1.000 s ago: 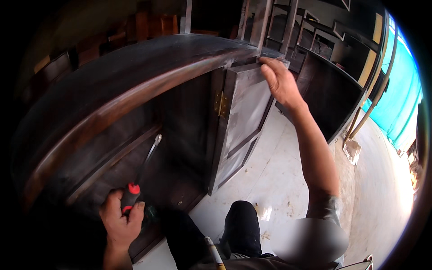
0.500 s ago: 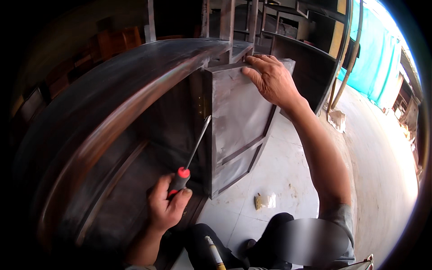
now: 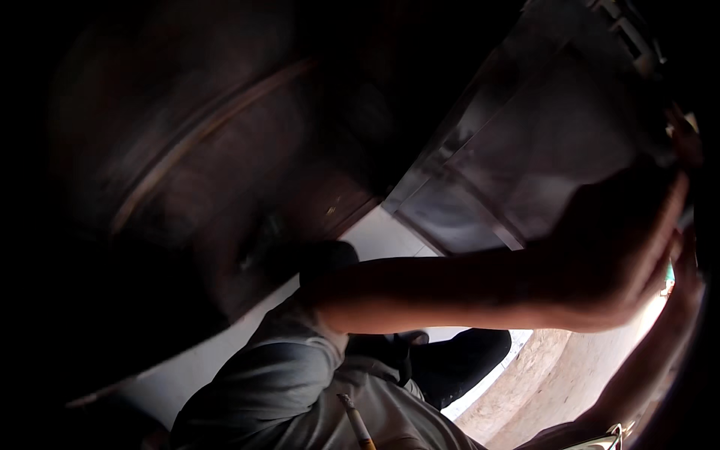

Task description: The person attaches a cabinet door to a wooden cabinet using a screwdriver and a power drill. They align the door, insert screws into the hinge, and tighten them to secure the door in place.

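Left hand farther right, door dusky-brown

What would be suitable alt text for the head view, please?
A person's left hand and right hand are close together at the dim picture's right edge, any grip unclear, the bare left forearm stretched across the middle. At left is a dark brown wooden cabinet; beyond the forearm, a dark panelled wooden door.
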### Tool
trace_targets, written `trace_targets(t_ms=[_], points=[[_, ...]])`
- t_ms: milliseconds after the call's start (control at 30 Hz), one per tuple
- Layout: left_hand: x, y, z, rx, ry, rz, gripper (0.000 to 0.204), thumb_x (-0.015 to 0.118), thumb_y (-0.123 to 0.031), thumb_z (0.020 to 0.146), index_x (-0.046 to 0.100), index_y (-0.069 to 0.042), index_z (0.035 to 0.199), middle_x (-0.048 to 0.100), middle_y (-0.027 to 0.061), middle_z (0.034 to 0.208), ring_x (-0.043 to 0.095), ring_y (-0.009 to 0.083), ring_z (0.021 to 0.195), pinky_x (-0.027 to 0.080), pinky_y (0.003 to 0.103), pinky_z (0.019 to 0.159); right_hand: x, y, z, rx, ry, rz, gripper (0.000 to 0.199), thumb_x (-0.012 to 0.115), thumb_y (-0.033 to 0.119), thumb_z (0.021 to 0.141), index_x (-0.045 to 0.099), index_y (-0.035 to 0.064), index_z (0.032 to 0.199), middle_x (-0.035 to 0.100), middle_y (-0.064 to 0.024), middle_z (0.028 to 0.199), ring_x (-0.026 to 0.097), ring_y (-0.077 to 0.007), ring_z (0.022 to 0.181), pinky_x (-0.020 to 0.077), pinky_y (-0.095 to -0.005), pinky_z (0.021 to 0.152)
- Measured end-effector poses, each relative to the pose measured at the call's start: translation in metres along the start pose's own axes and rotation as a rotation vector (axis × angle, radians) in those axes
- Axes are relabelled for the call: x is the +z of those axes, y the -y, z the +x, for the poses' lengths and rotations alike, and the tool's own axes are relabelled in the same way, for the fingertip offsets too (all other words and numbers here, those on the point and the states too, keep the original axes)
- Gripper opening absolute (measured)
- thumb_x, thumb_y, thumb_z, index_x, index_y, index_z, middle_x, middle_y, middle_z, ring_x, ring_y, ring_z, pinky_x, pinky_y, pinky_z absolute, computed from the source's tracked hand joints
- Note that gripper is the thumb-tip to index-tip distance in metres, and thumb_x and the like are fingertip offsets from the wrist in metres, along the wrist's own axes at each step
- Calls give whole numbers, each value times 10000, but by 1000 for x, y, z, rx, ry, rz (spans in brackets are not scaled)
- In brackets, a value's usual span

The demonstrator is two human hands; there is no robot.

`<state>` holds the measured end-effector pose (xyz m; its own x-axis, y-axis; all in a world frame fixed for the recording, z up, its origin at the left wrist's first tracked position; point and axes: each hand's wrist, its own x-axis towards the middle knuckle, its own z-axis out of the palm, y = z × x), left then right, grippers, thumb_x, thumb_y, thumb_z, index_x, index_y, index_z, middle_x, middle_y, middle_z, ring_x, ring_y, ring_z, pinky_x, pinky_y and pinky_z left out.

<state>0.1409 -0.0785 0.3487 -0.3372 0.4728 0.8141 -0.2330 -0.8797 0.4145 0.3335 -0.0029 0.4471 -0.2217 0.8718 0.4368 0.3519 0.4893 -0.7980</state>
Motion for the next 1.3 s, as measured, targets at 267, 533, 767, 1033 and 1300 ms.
trace_targets(t_ms=[267,533,767,1033,1300], points=[[72,-25,-18,-204,622,-350,299,534,-231,925,682,-15,782,658,181,817,647,317,831,535,456,847,-19,-15,3,39,-130,194,366,598,361,941,576,52,1136,534,-69,958,510,-186,889,379,-295,800],[11,-71,-83,456,250,584,516,527,-340,912,483,-109,1371,429,276,1384,439,468,1269,423,637,998,7,-34,35,-9,-60,334,290,556,363,974,583,80,1029,486,-13,786,474,-130,710,358,-250,653],[0,-106,-119,7,230,804,602,588,-256,921,339,-116,1451,512,337,1220,611,419,1002,541,460,781,7,-43,73,-54,132,492,279,519,365,1003,590,104,935,445,35,635,443,-81,554,340,-210,524],[-101,-127,-78,-94,214,700,479,634,-123,863,417,58,1249,563,165,1082,590,254,943,482,387,822,89,-107,35,225,-67,580,259,629,311,923,596,85,1046,451,13,636,481,-128,507,517,-340,461],[-137,-129,-45,-96,42,443,499,600,2,824,436,16,1295,575,40,1082,534,92,888,454,252,788,137,-166,-9,296,-6,567,253,557,256,956,612,45,1084,582,-39,839,555,-142,646,515,-336,471]])
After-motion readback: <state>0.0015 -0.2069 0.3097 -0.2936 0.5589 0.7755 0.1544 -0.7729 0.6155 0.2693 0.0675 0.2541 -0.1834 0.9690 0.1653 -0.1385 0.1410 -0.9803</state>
